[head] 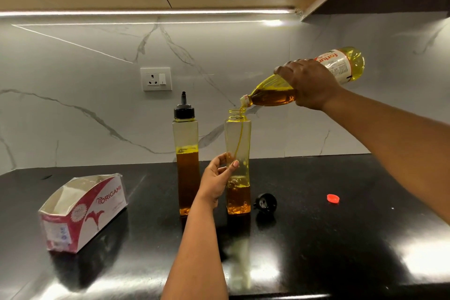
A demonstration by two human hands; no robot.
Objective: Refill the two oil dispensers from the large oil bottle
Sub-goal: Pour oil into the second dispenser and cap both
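My right hand (309,83) grips the large oil bottle (345,63), tipped with its mouth over an uncapped clear dispenser (238,139). A thin stream of oil runs down inside it; oil fills roughly its bottom quarter. My left hand (215,181) holds this dispenser at mid-height, thumb and fingers around it. A second dispenser (186,153) stands just to the left, capped with a black nozzle top and about half full. A black dispenser cap (266,203) lies on the counter to the right, and a red bottle cap (333,198) lies further right.
All stand on a glossy black counter (316,251) against a marble backsplash. An open red-and-white tissue box (82,209) lies at the left. A wall socket (156,79) sits behind the dispensers. Cabinets hang overhead.
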